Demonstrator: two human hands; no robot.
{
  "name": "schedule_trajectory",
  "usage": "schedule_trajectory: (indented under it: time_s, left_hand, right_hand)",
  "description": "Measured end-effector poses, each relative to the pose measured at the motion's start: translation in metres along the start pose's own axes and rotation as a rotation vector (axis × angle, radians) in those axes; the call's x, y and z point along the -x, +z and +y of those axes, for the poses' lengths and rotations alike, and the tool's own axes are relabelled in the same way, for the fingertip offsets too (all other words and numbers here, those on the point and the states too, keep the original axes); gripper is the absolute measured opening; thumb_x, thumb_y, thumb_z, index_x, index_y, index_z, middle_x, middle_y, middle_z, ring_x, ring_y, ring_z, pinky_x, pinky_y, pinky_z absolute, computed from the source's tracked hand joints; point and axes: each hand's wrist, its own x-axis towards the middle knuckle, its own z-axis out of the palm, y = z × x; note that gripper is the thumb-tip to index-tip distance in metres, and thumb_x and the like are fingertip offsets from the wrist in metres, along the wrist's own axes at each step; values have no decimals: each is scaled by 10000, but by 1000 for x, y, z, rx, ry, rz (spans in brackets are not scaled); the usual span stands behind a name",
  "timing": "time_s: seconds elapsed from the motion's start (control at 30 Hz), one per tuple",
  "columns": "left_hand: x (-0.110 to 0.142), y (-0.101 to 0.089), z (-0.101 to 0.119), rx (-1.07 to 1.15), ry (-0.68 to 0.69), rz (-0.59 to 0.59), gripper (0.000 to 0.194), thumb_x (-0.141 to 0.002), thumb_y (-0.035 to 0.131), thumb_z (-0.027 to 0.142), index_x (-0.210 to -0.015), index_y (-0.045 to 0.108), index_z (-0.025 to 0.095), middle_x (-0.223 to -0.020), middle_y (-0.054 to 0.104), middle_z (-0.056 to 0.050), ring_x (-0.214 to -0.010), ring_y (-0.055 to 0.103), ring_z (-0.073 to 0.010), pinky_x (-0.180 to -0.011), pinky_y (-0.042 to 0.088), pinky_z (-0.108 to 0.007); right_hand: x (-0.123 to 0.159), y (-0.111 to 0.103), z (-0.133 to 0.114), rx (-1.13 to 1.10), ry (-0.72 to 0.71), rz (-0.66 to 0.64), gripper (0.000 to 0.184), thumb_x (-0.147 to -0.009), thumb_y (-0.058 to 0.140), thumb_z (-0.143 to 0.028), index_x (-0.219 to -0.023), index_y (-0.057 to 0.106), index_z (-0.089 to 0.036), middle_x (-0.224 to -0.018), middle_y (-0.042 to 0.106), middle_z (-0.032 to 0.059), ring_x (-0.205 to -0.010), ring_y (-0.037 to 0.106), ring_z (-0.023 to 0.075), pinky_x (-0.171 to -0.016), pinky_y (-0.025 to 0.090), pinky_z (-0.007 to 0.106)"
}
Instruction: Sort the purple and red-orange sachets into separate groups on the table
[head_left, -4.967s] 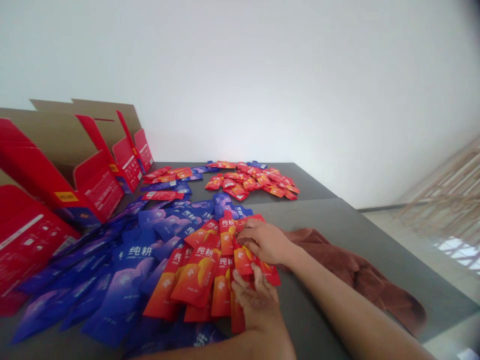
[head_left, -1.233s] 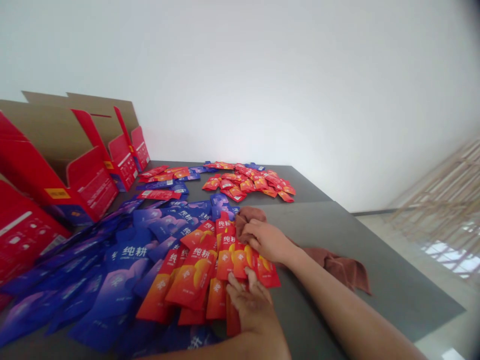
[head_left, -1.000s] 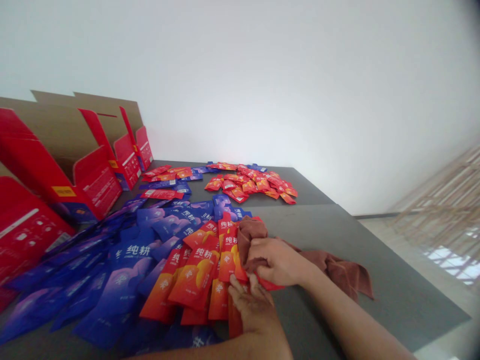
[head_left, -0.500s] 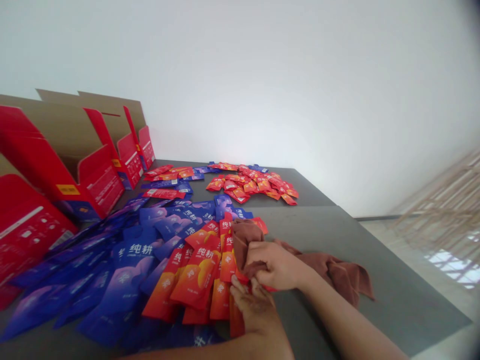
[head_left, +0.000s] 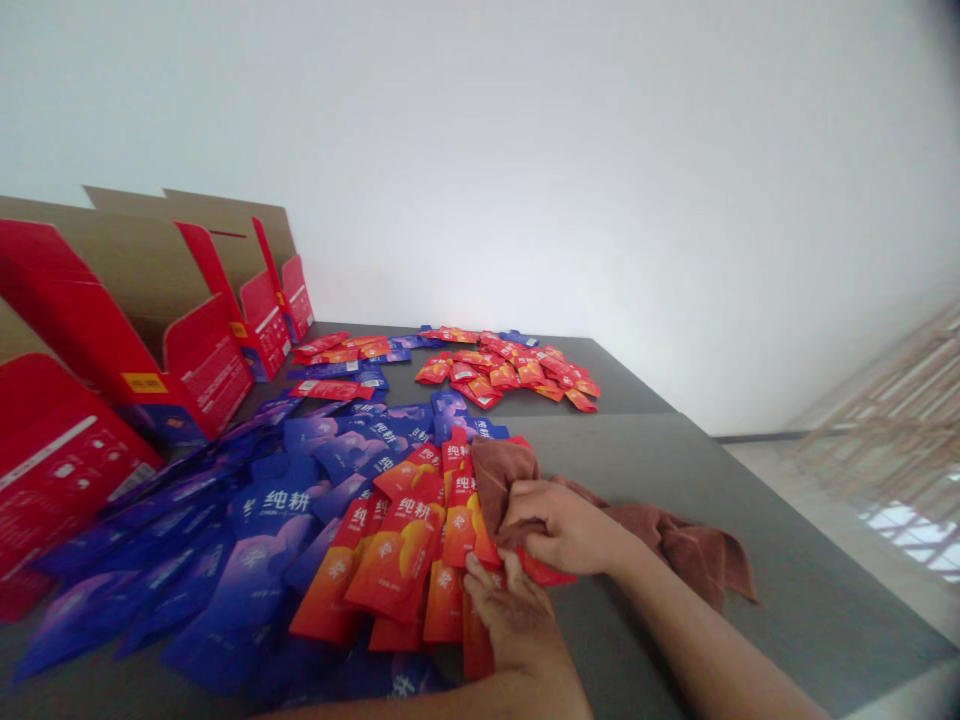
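Note:
My right hand (head_left: 559, 525) is closed on a brown cloth (head_left: 499, 470) and presses it onto a fan of red-orange sachets (head_left: 401, 545). The rest of the cloth trails to the right behind my wrist. My left hand (head_left: 514, 615) lies just below, its fingers curled over the lower edges of the red sachets and holding them down. A spread of blue sachets (head_left: 255, 545) lies to the left of the red ones on the grey table (head_left: 750, 490).
Open red cardboard boxes (head_left: 187, 350) stand along the left side. A second heap of red sachets (head_left: 510, 370) lies at the far end of the table, with a few mixed ones (head_left: 337, 365) beside the boxes. The table edge runs along the right.
My right hand has picked up the brown cloth and brought it over the red sachets, rubbing back and forth across them. My left hand has stayed on the sachets.

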Motion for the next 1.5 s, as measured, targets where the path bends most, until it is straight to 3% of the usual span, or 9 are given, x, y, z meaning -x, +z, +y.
schedule_trajectory:
  time_s: [0.17, 0.3, 0.5, 0.7, 0.97, 1.07, 1.17, 1.3, 1.5]
  left_hand:
    - [1, -20, 1, -332, 119, -207, 594, -834, 339, -63, -1316, 526, 229, -1451, 402, -98, -1266, 424, -398, -1047, 400, -582]
    - [1, -8, 3, -377, 92, -172, 621, -834, 341, -66, -1314, 520, 284, -1459, 406, -70, -1271, 424, -394, -1042, 408, -579]
    - [-1, 23, 11, -462, 15, -134, 621, -852, 364, -41, -1315, 483, 355, -1478, 397, -46, -1300, 393, -414, -1065, 324, -664]
    - [-2, 24, 10, -455, 10, -118, 603, -861, 388, -30, -1325, 471, 346, -1487, 381, -57, -1306, 387, -417, -1067, 322, -665]
    - [1, 27, 10, -432, 20, -87, 547, -859, 429, -11, -1292, 531, 309, -1439, 453, -77, -1282, 415, -441, -1057, 314, -689]
    - [2, 26, 11, -367, 1, -49, 490, -854, 491, 16, -1257, 576, 282, -1443, 447, -115, -1274, 421, -448, -1065, 298, -693]
    - [0, 27, 12, -302, -9, -30, 464, -839, 538, 20, -1221, 609, 272, -1431, 458, -138, -1287, 399, -450, -1073, 266, -703]
    - [-5, 32, 15, -272, -37, -58, 463, -838, 531, 14, -1209, 618, 278, -1428, 461, -133, -1309, 364, -446, -1073, 268, -704]
    - [-5, 31, 13, -284, -44, -30, 523, -819, 491, -30, -1205, 616, 300, -1409, 500, -77, -1290, 401, -429, -1057, 346, -667]
  right_hand:
    - [-8, -3, 22, 68, 136, 115, 282, -768, 506, -26, -885, 702, -192, -909, 653, 30, -895, 580, 153, -850, 431, 278]
    - [-12, -4, 26, 176, 202, 185, 226, -809, 514, -60, -846, 698, -186, -892, 646, 43, -886, 575, 163, -846, 421, 301]
    - [-1, 4, 3, -14, -23, 88, 330, -696, 520, 6, -900, 697, -184, -845, 618, 13, -801, 564, 136, -745, 431, 251]
    - [-11, 5, 13, 45, 100, 229, 293, -780, 479, -26, -893, 697, -186, -886, 650, 41, -863, 570, 163, -818, 436, 305]
    - [-3, 10, -3, 1, 38, 89, 229, -673, 489, -52, -746, 631, -217, -776, 632, 2, -744, 576, 157, -735, 462, 291]
    - [2, -11, 21, 28, 234, 300, 205, -733, 443, -107, -682, 594, -236, -738, 642, 8, -706, 589, 163, -713, 477, 297]
    - [19, -52, 54, 118, 513, 788, 208, -701, 402, -148, -642, 584, -228, -702, 648, 23, -704, 611, 173, -703, 487, 295]
    - [43, -117, 81, 402, 728, 1091, 318, -735, 363, -139, -900, 634, -161, -969, 661, 114, -924, 605, 237, -832, 454, 370]
    - [18, -162, 114, 739, 1142, 535, 378, -928, 358, -313, -1029, 686, -153, -1114, 634, 197, -942, 617, 289, -759, 454, 391]
